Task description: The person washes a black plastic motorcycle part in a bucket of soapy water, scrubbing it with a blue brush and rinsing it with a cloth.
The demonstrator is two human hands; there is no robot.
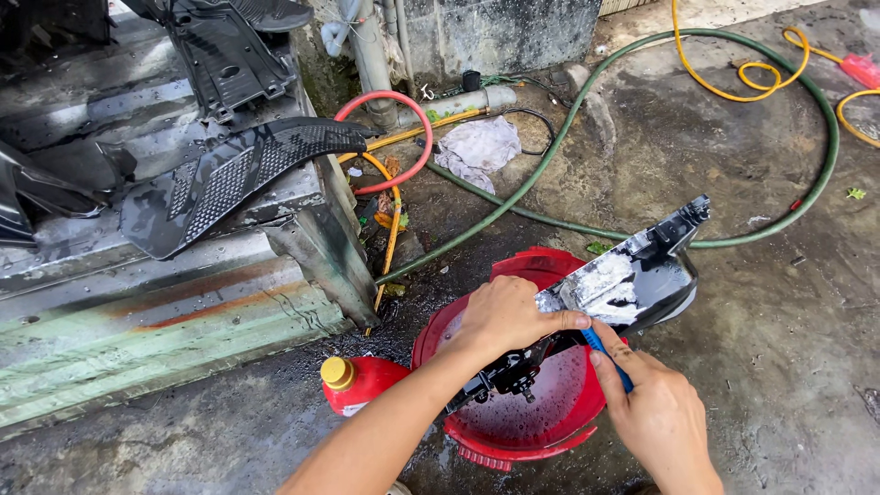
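1. Black panel (632, 280) held over the red basin (527, 431), soapy foam across its upper face; basin taken as landmark throughout.
2. Left hand (502, 316) clamped on the panel's lower-left part above the basin, fingers pressed together and curled over the edge, thumb hidden beneath.
3. Right hand (662, 417) at the basin's right rim, thumb and forefinger pinching a blue brush (605, 356); remaining fingers folded under, state not clear.
4. Step in hand, as judged: scrubbing the foamed face. Best done with the left grip kept firm against the brush's push, strokes run along the panel's length, and run-off kept falling into the pinkish suds below rather than onto the concrete.
5. Risk, as judged: wet plastic likely slippery; a grip near one end leaves the far end free to swing.
6. Long axis of the panel: diagonal, from low over the basin's centre up and away to the right. Notched narrow end pointing to upper right, beyond the basin's far rim; bracketed end pointing down-left toward the basin.
7. Red bottle (362, 380) with yellow cap touching or just beside the basin's left wall.
8. Green hose (550, 165) looping over the ground beyond the basin; more black panels (229, 174) on a metal sheet up-left of it.
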